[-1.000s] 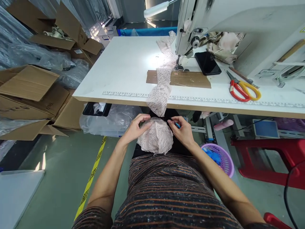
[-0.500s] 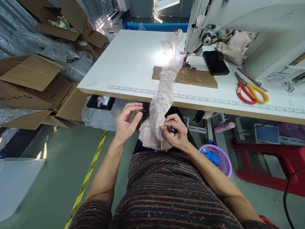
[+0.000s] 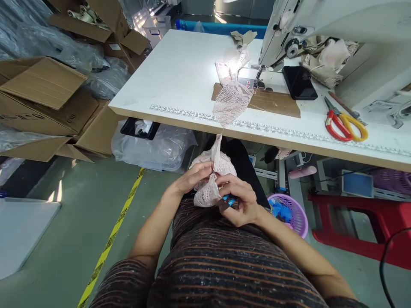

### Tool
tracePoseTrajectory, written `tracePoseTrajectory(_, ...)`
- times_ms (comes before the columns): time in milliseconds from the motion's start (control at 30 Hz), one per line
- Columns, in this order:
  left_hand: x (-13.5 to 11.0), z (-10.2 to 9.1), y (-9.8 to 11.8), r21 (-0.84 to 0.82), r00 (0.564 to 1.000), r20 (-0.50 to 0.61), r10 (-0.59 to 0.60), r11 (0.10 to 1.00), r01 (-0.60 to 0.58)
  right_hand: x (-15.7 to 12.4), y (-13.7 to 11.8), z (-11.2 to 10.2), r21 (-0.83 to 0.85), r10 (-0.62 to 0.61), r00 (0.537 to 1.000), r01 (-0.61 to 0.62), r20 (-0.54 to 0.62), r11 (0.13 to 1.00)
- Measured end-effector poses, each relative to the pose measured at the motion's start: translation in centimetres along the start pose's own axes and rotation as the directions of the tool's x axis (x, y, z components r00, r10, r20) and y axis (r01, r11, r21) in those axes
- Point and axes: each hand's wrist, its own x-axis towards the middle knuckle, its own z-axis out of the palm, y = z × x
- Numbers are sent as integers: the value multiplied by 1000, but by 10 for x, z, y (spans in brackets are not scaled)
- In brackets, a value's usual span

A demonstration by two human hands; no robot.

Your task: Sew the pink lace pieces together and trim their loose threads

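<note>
Pale pink lace fabric lies bunched in my lap, joined by a narrow twisted section to more lace spread on the table. My left hand pinches the lace at the narrow part from the left. On the right, the fingers of my right hand grip the same spot. A small tool with blue parts sits inside my right palm; the fingers cover most of it, so its kind cannot be made out. Past the lace, the needle area of a white sewing machine stands over the table.
On the white table lie a black phone, red-and-yellow-handled scissors and a brown tape strip. Cardboard boxes stand left. Below right are a purple basket and a red stool.
My left hand has come in from the left and closed on the lace. The lace has been drawn into a narrow twist between table and lap, and my right hand has shifted slightly lower.
</note>
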Motion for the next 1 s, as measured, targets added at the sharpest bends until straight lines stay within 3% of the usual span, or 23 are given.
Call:
tracePoseTrajectory(100,-9,-2,-1,-154,996,71,-57,986,67,-7,5,-3,-1,24,1000,-24,10,1000)
tracePoseTrajectory(167,-13,-6,-1,-116,997,11,-74,990,75,-12,9,-5,17,72,995,-74,70,997)
tracePoseTrajectory(233,-16,-10,-1,-13,995,-68,-69,998,69,-13,13,-6,16,198,971,-202,133,979)
tracePoseTrajectory(400,-23,-13,1,187,982,-191,4,982,32,-4,16,-7,-21,587,801,-589,113,808)
tracePoseTrajectory(467,-26,-12,4,222,978,-209,28,975,19,2,16,-6,-32,664,736,-666,130,745)
tracePoseTrajectory(533,-30,-11,7,252,974,-223,46,968,12,7,16,-5,-62,697,702,-697,147,714)
tracePoseTrajectory(733,-35,-10,15,316,969,-243,39,948,40,14,17,-1,-184,711,686,-687,154,702)
tracePoseTrajectory(867,-34,-9,14,312,970,-237,48,949,30,19,20,5,-207,673,724,-643,150,738)
tracePoseTrajectory(1000,-31,-9,12,267,961,-275,33,963,44,20,24,11,-235,650,757,-621,71,748)
